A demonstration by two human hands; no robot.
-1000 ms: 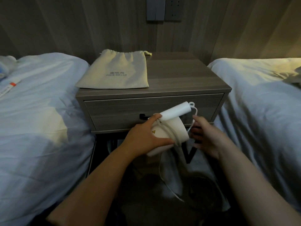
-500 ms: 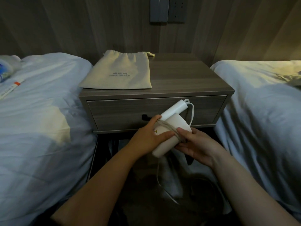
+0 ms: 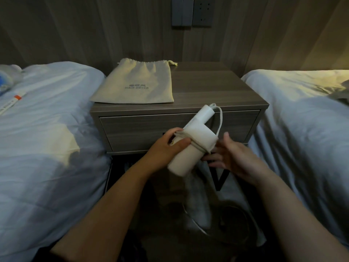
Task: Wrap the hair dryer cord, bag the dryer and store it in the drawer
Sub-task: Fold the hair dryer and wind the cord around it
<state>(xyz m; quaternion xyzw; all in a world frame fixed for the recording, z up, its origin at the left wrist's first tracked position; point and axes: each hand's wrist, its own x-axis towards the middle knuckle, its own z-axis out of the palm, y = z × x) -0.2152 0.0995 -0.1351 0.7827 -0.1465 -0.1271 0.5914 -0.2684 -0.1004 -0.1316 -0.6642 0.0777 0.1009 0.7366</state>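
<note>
A white hair dryer is held in front of the shut drawer of the wooden nightstand. My left hand grips its barrel from the left, thumb over the wound turns of cord. My right hand is at the barrel's right edge, fingertips on the cord there, thumb raised. One loop of cord arcs from the handle tip. Loose cord hangs to the floor. A beige drawstring bag lies flat on the nightstand's left half.
A bed with white bedding is on the left, with a small tube on it. Another bed is on the right. Wall sockets sit above the nightstand. The floor between the beds is dark, with pale cloth.
My right hand has slid from the front of the barrel to its right edge, carrying the cord around. The left hand keeps its hold and the dryer has barely moved.
</note>
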